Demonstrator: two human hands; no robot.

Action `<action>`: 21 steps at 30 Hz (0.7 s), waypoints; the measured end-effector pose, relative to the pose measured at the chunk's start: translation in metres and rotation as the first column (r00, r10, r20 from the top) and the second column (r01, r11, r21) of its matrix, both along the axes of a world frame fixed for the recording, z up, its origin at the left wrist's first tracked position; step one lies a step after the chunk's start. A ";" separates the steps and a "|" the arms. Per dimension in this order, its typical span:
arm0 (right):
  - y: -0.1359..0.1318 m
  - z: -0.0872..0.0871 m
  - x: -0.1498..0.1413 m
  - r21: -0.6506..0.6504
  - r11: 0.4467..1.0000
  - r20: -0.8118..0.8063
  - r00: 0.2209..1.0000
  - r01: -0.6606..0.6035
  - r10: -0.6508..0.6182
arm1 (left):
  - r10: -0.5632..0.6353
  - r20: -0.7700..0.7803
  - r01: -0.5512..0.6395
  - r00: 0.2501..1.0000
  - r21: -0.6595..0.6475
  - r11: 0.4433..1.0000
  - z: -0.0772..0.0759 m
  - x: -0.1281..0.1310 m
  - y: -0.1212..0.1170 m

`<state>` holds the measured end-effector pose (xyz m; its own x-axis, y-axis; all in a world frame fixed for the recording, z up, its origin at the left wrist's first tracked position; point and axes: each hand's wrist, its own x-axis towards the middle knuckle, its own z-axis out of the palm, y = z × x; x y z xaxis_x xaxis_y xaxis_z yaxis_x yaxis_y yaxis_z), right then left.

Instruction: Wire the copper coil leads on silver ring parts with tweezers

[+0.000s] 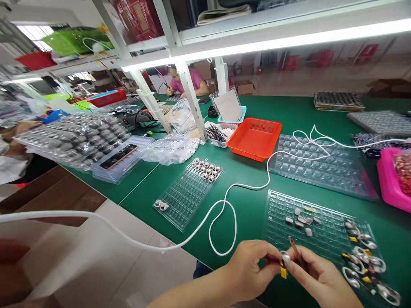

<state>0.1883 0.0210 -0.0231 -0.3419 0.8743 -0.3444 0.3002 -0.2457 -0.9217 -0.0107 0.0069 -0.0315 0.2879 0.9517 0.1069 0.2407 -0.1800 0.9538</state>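
At the lower right, my left hand [253,267] is closed, its fingertips pinching a small silvery-white rounded part [285,258] with a yellow tab hanging below. My right hand [321,273] is closed around brownish tweezers [296,250], tip pointing up, and its thumb touches the same part. Just beyond my hands lies a clear compartment tray [279,226] with several small whitish pieces [299,221] loose on it. On the tray's right side, several silvery looped parts with yellow tabs [361,255] are heaped. My fingers partly hide the held part.
A white cable [221,201] loops across the green table. Another clear tray [180,201] holds silvery round parts. Behind stand an orange basket [253,149], an empty-looking clear tray [314,167] and a pink bin [385,175]. Shelf posts [192,102] rise mid-table; a person [195,81] sits beyond.
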 end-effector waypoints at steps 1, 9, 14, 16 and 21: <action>0.000 0.000 -0.001 0.009 1.000 -0.003 1.000 0.009 -0.009 | 0.000 0.012 0.000 1.000 0.002 1.000 0.000 0.000 0.000; -0.015 0.020 -0.023 0.146 0.973 -0.060 0.984 0.177 -0.170 | 0.068 0.073 -0.057 0.995 -0.154 0.986 0.015 -0.005 -0.004; -0.018 0.022 -0.026 0.348 0.927 -0.060 0.990 0.142 -0.130 | 0.032 0.189 0.006 0.981 -0.197 0.980 0.010 -0.010 -0.002; -0.019 0.022 -0.025 0.361 0.925 -0.051 0.993 0.119 -0.108 | 0.027 0.210 0.011 0.977 -0.178 0.984 0.008 -0.010 -0.003; -0.014 0.022 -0.021 0.283 0.957 -0.068 0.997 0.064 -0.046 | 0.010 0.203 0.026 0.979 -0.171 0.985 0.008 -0.011 -0.005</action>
